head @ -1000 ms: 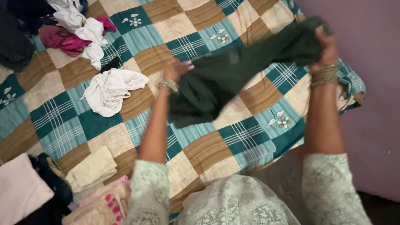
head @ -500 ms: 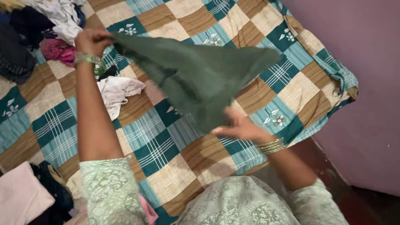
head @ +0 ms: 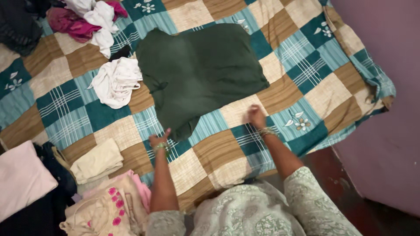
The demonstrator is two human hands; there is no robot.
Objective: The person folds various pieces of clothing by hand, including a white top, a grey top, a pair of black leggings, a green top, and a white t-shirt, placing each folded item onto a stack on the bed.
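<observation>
- The dark green garment (head: 201, 72) lies spread flat, soft and creased, on the checked quilt (head: 302, 87).
- Left hand (head: 158, 140) hovers half-open, holding nothing (just off the hem).
- Right hand (head: 256, 116), loosely curled and empty, is near the garment's lower edge.
- A crumpled white cloth (head: 116, 82) sits beside it.

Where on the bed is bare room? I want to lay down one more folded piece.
Bare quilt lies right of the green garment, out to the bed's edge, and along the near edge between the left hand and right hand. The left side is crowded: white cloth, folded stacks, loose clothes.
</observation>
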